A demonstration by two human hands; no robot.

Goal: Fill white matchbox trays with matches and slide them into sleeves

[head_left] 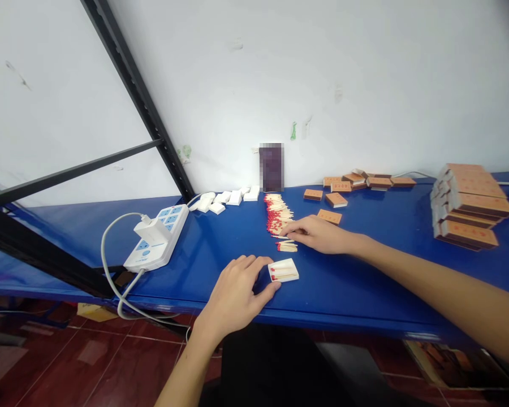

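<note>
A small workroom or storeroom, by the look of it — handwork at a desk in a plain, worn space.
The blue desk (pixel 343 294) runs along a bare white wall (pixel 322 68) marked with scuffs and green smudges, and a black metal frame (pixel 145 107) like utility shelving rises at its left. A power strip (pixel 163 249) lies on top, its cable trailing over the front edge. Goods sit in quantity — a tall stack of matchboxes (pixel 475 195), a cluster of white trays (pixel 234 198), a long pile of loose matches (pixel 280 215). Dark red tiles (pixel 110 350) cover the floor below.
</note>
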